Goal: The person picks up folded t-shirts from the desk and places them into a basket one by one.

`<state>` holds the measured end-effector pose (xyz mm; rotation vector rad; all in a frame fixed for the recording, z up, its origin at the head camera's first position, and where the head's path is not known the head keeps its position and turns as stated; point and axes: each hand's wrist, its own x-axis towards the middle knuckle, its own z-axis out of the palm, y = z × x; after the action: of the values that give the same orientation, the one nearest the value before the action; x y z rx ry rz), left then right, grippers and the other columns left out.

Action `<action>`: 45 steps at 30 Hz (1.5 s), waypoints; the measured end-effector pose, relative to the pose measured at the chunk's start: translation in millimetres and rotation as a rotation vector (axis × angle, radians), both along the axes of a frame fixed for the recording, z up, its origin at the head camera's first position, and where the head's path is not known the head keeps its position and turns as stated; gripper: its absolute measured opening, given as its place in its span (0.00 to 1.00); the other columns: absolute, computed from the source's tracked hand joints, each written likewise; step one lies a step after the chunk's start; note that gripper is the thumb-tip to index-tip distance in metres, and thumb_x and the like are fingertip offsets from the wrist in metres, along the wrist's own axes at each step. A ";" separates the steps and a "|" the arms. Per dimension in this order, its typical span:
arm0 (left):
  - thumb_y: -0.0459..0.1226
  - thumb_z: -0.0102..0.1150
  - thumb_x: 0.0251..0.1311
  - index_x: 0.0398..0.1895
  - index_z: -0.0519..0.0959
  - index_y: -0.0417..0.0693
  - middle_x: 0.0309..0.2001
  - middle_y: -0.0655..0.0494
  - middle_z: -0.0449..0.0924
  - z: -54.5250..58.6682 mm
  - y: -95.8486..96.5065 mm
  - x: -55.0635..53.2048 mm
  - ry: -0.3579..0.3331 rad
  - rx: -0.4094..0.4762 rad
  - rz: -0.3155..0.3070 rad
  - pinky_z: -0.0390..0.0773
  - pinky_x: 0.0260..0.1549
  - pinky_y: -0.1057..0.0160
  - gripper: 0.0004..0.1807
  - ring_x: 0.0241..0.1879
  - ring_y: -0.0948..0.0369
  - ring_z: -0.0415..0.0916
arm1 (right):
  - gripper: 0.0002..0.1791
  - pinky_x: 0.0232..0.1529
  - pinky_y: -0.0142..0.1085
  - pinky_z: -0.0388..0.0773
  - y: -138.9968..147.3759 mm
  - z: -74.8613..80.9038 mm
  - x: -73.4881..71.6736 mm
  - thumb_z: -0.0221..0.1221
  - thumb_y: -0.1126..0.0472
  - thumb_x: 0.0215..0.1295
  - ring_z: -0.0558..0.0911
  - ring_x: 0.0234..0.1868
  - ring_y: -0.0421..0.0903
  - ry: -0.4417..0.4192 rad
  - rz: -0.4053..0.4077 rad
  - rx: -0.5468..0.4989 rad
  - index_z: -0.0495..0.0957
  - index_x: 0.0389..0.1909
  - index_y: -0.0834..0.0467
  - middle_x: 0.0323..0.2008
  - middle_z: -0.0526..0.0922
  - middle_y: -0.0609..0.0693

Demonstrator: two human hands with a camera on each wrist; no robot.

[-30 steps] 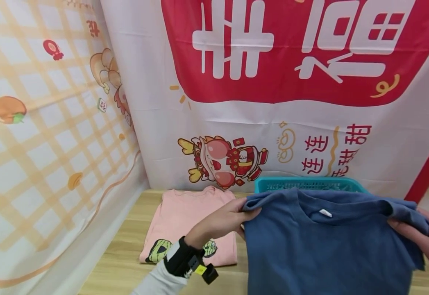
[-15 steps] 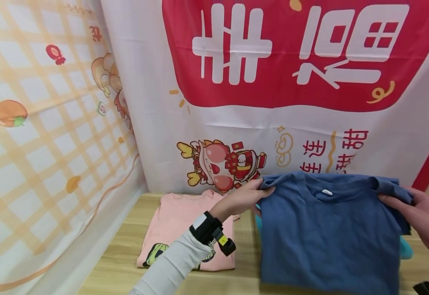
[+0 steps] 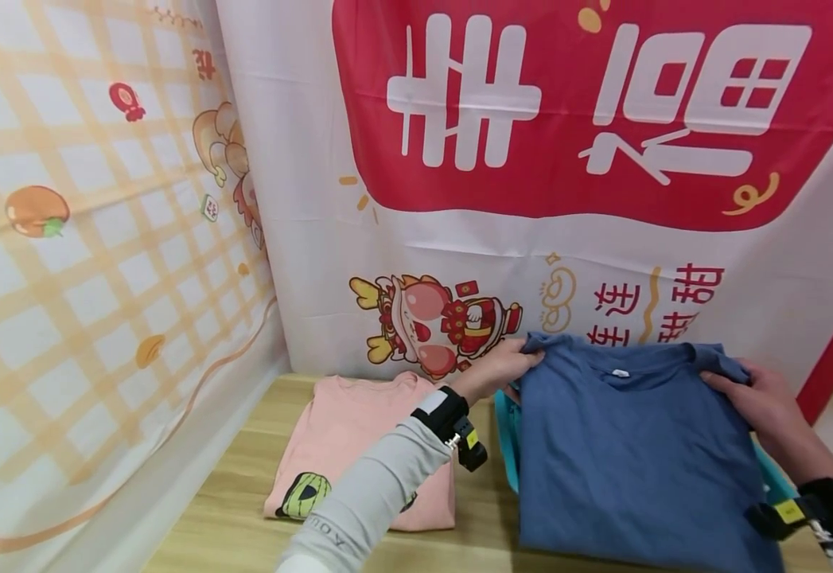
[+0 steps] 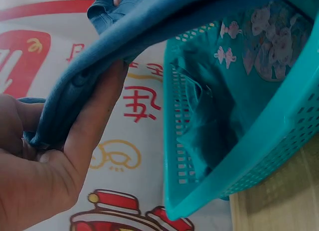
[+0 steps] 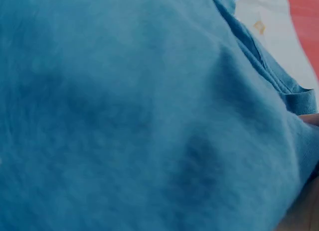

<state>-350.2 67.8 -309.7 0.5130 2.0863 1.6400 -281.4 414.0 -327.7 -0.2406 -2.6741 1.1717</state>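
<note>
banner (image 3: 566, 191): upright behind table (image 3: 476, 509) | table: wood strip runs between basket (image 4: 234, 164) and pink shirt (image 3: 352, 422) | blue shirt (image 3: 631, 454): hangs over basket, collar edge up | basket: rim shows past blue shirt's sides | pink shirt: lies flat | left hand (image 3: 498, 368), right hand (image 3: 763, 398): each pinches one top corner of blue shirt

Left hand (image 4: 62, 170) gripping blue cloth (image 4: 144, 29); clothes (image 4: 224, 101) in teal basket (image 4: 249, 151).

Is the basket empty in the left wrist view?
No, printed cloth lies inside the basket, visible past its rim.
</note>
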 end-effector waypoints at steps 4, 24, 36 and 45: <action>0.42 0.46 0.72 0.70 0.63 0.49 0.60 0.44 0.69 -6.9 2.7 -6.5 -0.006 0.006 0.017 0.79 0.38 0.44 0.24 0.55 0.45 0.71 | 0.31 0.28 0.37 0.70 2.5 -6.0 -7.8 0.51 0.44 0.69 0.70 0.36 0.58 -0.016 -0.010 0.003 0.68 0.48 0.74 0.36 0.72 0.64; 0.40 0.45 0.73 0.71 0.61 0.47 0.65 0.40 0.63 -65.6 10.1 -43.5 -0.079 0.012 0.109 0.74 0.44 0.38 0.25 0.61 0.41 0.65 | 0.21 0.34 0.44 0.61 -2.2 -57.3 -48.8 0.51 0.51 0.71 0.66 0.38 0.57 -0.055 -0.033 -0.039 0.68 0.40 0.69 0.33 0.67 0.59; 0.35 0.39 0.73 0.72 0.56 0.43 0.63 0.39 0.63 -69.3 14.5 -39.6 -0.016 -0.106 0.131 0.75 0.42 0.39 0.26 0.55 0.41 0.68 | 0.12 0.30 0.41 0.62 -8.7 -71.9 -70.2 0.56 0.61 0.65 0.68 0.31 0.55 -0.018 -0.042 0.159 0.70 0.31 0.68 0.26 0.69 0.57; 0.33 0.37 0.69 0.75 0.34 0.41 0.74 0.42 0.42 -62.6 21.3 -42.7 -0.059 -0.084 0.164 0.68 0.54 0.40 0.36 0.68 0.43 0.53 | 0.12 0.26 0.40 0.63 -6.3 -79.9 -77.7 0.57 0.62 0.61 0.69 0.24 0.54 0.049 -0.129 0.339 0.68 0.24 0.65 0.20 0.67 0.55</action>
<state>-392.9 89.1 -372.3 0.2696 2.1921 1.6267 -359.1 407.7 -407.7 -0.3167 -2.7106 0.6649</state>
